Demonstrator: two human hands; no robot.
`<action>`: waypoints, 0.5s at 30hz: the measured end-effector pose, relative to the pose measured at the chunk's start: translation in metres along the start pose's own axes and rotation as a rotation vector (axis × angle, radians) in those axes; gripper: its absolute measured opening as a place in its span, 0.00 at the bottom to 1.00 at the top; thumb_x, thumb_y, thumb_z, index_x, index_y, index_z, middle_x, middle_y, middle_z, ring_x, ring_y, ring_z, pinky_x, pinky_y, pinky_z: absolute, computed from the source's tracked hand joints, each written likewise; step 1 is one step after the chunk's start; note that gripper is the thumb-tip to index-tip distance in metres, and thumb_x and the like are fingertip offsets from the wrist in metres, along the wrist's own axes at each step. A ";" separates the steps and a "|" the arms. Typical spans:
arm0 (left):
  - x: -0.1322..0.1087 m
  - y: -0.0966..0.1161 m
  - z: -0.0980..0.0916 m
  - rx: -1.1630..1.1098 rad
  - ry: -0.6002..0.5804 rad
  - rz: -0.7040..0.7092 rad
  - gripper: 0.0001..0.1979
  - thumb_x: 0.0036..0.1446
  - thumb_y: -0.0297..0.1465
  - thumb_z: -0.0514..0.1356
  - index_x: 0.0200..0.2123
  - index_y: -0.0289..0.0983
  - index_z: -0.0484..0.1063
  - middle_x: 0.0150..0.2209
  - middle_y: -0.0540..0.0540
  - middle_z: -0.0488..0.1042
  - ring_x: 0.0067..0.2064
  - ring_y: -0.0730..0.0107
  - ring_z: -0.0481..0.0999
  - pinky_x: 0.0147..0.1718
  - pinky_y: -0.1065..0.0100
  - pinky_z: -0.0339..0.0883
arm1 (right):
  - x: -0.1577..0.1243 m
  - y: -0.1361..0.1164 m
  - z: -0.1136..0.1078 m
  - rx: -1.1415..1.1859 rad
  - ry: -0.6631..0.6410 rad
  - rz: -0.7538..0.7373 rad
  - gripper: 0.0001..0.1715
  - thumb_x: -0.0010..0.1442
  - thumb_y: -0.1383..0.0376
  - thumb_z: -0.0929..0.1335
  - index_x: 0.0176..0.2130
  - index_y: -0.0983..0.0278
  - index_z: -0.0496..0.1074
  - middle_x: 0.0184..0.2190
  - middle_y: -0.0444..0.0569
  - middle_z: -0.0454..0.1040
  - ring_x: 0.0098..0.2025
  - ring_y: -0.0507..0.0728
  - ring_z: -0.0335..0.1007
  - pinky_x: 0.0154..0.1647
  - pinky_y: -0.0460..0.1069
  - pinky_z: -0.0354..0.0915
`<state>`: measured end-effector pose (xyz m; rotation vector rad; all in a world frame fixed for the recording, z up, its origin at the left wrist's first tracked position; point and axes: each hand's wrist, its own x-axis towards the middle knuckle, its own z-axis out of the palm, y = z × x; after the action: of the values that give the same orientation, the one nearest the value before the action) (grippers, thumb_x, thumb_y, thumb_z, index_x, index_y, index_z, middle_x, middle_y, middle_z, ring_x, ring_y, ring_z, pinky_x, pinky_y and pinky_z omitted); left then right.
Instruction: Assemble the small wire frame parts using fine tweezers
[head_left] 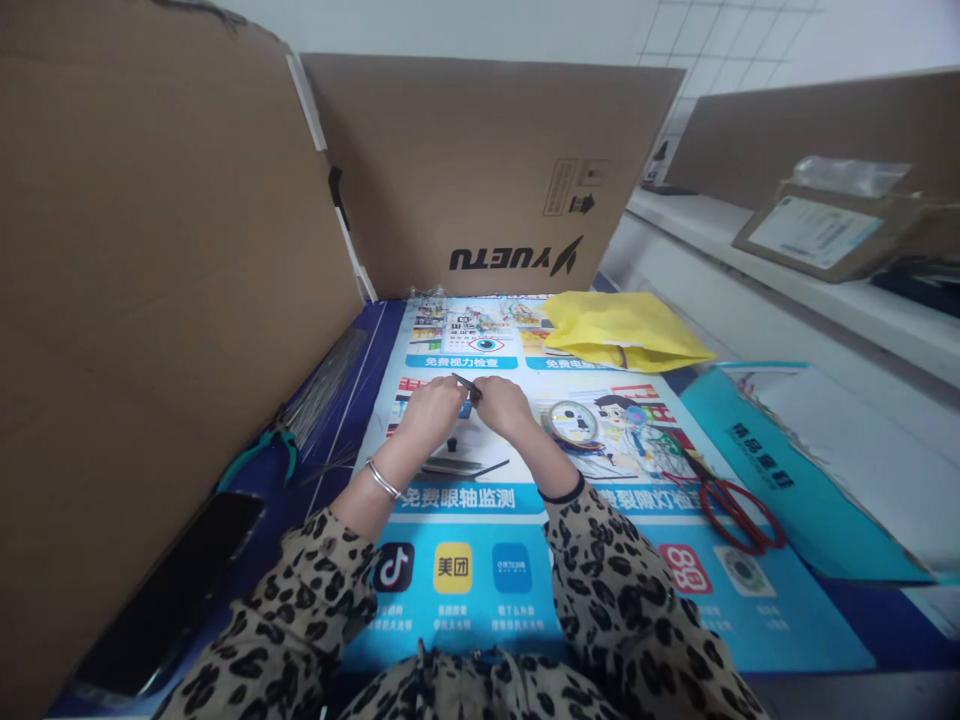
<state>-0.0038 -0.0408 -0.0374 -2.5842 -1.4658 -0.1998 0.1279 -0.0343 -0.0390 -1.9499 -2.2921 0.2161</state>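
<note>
My left hand (437,408) and my right hand (501,406) are close together over the printed poster mat (457,520). Both are closed, fingers curled away from me. A short, dark, narrow piece (466,385) spans the gap between them, pinched at the fingers; its exact kind is not clear. Beneath and just in front of my wrists lie thin grey rods (450,465) and a slim dark stick (493,468). Right of my right hand is a round shallow dish (572,422) with small pieces in it and coloured wire around its lower edge.
Red-handled scissors (739,512) lie at right, beside a teal box piece (795,480). A yellow bag (622,325) is at the back. At left are thin wires (322,385), teal-handled pliers (279,450) and a black phone (172,590). Cardboard panels (480,160) wall the back and left.
</note>
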 end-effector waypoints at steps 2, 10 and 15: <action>0.001 0.000 0.001 -0.012 -0.017 -0.025 0.14 0.53 0.18 0.47 0.35 0.33 0.71 0.35 0.40 0.70 0.40 0.61 0.70 0.34 0.66 0.64 | 0.000 -0.001 0.001 -0.004 0.015 0.000 0.12 0.56 0.67 0.59 0.37 0.61 0.70 0.37 0.51 0.73 0.39 0.57 0.68 0.33 0.47 0.57; 0.004 -0.005 0.003 -0.071 -0.069 -0.118 0.13 0.56 0.25 0.48 0.34 0.35 0.72 0.36 0.41 0.71 0.37 0.64 0.72 0.34 0.68 0.63 | 0.002 0.000 0.000 0.074 0.028 0.018 0.13 0.57 0.66 0.59 0.37 0.61 0.70 0.36 0.49 0.74 0.38 0.55 0.68 0.33 0.46 0.57; 0.005 -0.011 0.000 -0.172 -0.023 -0.135 0.11 0.54 0.27 0.51 0.33 0.35 0.73 0.34 0.42 0.72 0.36 0.66 0.73 0.35 0.68 0.62 | 0.004 0.003 0.002 0.182 0.067 0.039 0.11 0.54 0.65 0.61 0.34 0.61 0.71 0.32 0.47 0.75 0.35 0.54 0.68 0.31 0.45 0.56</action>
<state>-0.0102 -0.0307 -0.0359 -2.6266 -1.7033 -0.3288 0.1301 -0.0298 -0.0418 -1.8831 -2.1137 0.3455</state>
